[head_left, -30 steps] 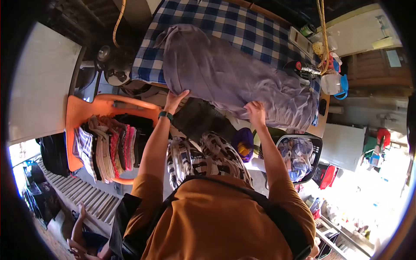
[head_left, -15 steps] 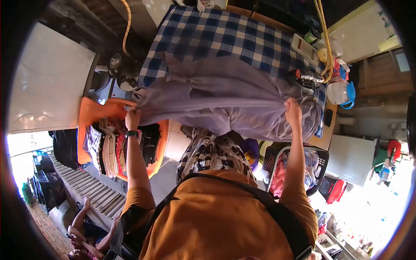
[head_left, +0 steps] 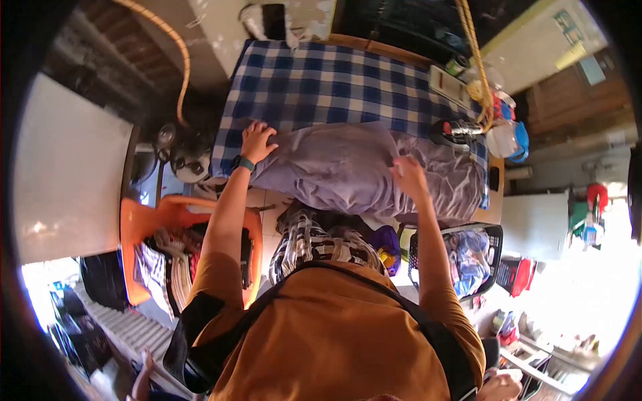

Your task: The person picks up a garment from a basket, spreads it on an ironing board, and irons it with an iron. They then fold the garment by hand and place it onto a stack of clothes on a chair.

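A greyish-purple cloth garment [head_left: 334, 164] lies along the near side of a table covered with a blue-and-white checked cloth [head_left: 321, 80]. At its left end, my left hand [head_left: 257, 143] rests with fingers spread, partly over the checked cloth. My right hand [head_left: 410, 179] is over the garment right of its middle, fingers partly extended and slightly blurred, no fabric visibly gripped. An iron [head_left: 455, 130] with a shiny handle rests at the right, beside the garment's wrinkled end.
An orange chair [head_left: 137, 230] holding clothes stands at lower left. A black laundry basket [head_left: 491, 260] with clothes stands at lower right. A yellow cord [head_left: 476, 53] hangs near the iron. A clear jug with a blue lid [head_left: 508, 140] stands at the table's right edge.
Both hands have let go of the stretched garment, which now lies flatter. My left hand moved up and right onto its end; my right hand moved left. The view has shifted.
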### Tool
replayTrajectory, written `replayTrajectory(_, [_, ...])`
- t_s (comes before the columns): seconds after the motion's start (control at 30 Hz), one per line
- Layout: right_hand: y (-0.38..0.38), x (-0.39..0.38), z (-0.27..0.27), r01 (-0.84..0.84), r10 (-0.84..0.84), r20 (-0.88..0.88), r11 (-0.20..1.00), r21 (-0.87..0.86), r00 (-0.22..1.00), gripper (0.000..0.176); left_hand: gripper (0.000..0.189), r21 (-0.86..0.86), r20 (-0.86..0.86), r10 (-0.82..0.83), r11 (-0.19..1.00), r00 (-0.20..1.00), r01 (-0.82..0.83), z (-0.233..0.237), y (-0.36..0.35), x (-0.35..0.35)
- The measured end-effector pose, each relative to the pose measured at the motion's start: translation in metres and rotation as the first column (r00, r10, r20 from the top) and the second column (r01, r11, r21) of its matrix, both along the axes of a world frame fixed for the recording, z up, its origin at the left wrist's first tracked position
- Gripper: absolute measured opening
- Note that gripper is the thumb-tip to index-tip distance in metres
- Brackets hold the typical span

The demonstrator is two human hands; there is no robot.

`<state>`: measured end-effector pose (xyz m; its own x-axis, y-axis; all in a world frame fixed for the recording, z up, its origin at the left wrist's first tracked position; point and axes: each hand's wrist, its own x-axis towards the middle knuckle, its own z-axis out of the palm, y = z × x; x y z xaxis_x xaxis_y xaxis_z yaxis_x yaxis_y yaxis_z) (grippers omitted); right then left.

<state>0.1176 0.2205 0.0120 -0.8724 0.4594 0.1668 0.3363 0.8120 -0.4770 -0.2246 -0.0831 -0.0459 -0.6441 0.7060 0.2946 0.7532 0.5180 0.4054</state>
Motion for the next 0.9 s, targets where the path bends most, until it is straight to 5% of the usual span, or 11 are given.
replayTrajectory(0.03, [-0.003,-0.011,-0.010,-0.020,0.020,0.023,0.999,-0.037,1.000,0.023,0.017,-0.172,0.018,-0.108,0.979,0.994,0.109,0.000,0.002,-0.010])
replayTrajectory(0.1, [-0.010,-0.028,-0.016,-0.025,0.027,0.049,0.999,-0.039,0.998,0.023,0.013,-0.043,-0.080,-0.178,0.984,0.981,0.175,0.014,0.007,-0.014])
replayTrajectory(0.2, [-0.024,-0.044,-0.007,0.050,-0.050,0.011,0.998,0.023,0.999,0.023,0.014,0.290,0.262,-0.337,0.921,0.904,0.259,0.041,0.011,-0.012])
replayTrajectory(0.3, [-0.002,-0.043,-0.012,0.197,-0.190,-0.092,0.978,0.075,0.977,0.020,0.020,0.390,0.514,-0.393,0.899,0.762,0.200,0.057,0.004,-0.019])
replayTrajectory(0.33, [0.009,-0.042,-0.018,0.287,-0.272,-0.142,0.953,0.099,0.952,0.018,0.020,0.389,0.509,-0.408,0.894,0.758,0.220,0.057,0.009,-0.017])
replayTrajectory(0.4, [0.038,-0.029,-0.025,0.387,-0.358,-0.229,0.917,0.095,0.905,0.015,0.026,0.093,0.367,-0.318,0.948,0.874,0.306,0.055,0.014,-0.008])
replayTrajectory(0.5, [0.085,0.006,-0.039,0.651,-0.583,-0.402,0.758,0.046,0.707,0.010,0.034,0.027,0.255,-0.142,0.990,0.957,0.139,-0.015,0.024,0.007])
replayTrajectory(0.57, [0.123,0.040,-0.051,0.792,-0.733,-0.406,0.609,-0.037,0.545,0.009,0.037,0.016,0.190,-0.117,0.993,0.975,0.116,-0.017,0.033,0.018])
replayTrajectory(0.63, [0.162,0.082,-0.055,0.866,-0.784,-0.393,0.494,0.074,0.481,0.012,0.032,-0.226,0.014,-0.057,0.972,0.998,0.059,-0.001,0.042,0.031])
replayTrajectory(0.73, [0.199,0.125,-0.042,0.916,-0.883,-0.253,0.358,0.180,0.395,0.020,0.025,-0.071,0.134,-0.026,0.997,0.991,0.035,0.015,0.050,0.036])
replayTrajectory(0.9, [0.233,0.149,-0.047,0.804,-0.890,0.060,0.435,0.406,0.452,0.042,0.020,0.240,0.210,-0.137,0.967,0.968,0.085,0.068,0.048,0.038])
